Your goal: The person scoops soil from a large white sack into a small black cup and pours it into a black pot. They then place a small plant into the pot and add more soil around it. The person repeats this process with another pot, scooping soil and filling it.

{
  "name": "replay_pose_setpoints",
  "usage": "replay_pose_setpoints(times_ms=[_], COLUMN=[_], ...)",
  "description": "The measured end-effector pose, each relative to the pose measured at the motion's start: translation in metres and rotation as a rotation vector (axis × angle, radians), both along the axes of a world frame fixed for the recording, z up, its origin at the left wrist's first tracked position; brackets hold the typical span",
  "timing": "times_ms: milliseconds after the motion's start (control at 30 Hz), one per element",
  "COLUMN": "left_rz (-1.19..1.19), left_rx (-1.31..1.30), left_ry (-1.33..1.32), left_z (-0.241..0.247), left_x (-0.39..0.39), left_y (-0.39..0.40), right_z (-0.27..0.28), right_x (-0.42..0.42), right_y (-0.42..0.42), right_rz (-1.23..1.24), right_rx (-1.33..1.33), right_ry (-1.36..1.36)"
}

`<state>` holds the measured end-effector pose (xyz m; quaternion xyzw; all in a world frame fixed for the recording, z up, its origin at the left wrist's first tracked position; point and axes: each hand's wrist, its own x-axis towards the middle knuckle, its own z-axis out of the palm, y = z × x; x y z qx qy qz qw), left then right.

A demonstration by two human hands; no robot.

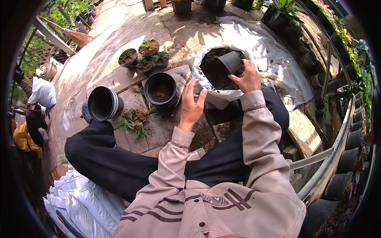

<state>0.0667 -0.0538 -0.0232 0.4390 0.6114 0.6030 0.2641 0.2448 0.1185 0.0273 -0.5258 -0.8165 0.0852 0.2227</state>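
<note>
My right hand (249, 78) grips the base end of a black plastic plant pot (230, 62). That pot lies tilted on its side, its mouth down in the dark soil (209, 70) of a white plastic sack (200, 56) with rolled-down rim. Holding nothing, my left hand (193, 105) hovers with fingers apart at the sack's near left edge. Just left of it stands a larger black pot (175, 99) with some soil inside. Several small plants with bare roots (135, 120) lie on the paving beside that pot.
A stack of nested pots (117, 104) stands by my left foot. Beyond are several small potted plants (128, 58). White sacks (80, 199) lie at lower left. Plastic sheeting (276, 56) spreads behind the soil sack. A person in yellow (25, 136) is at far left.
</note>
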Motion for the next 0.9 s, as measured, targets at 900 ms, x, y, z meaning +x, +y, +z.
replay_pose_setpoints(times_ms=[900], left_rz=[-0.083], left_rx=[0.006], left_ry=[-0.153], left_z=[-0.019], left_x=[0.006], left_y=[0.008], right_z=[-0.041], right_x=[0.016], right_y=[0.013], right_rz=[0.115], right_rx=[-0.396], right_ry=[0.561])
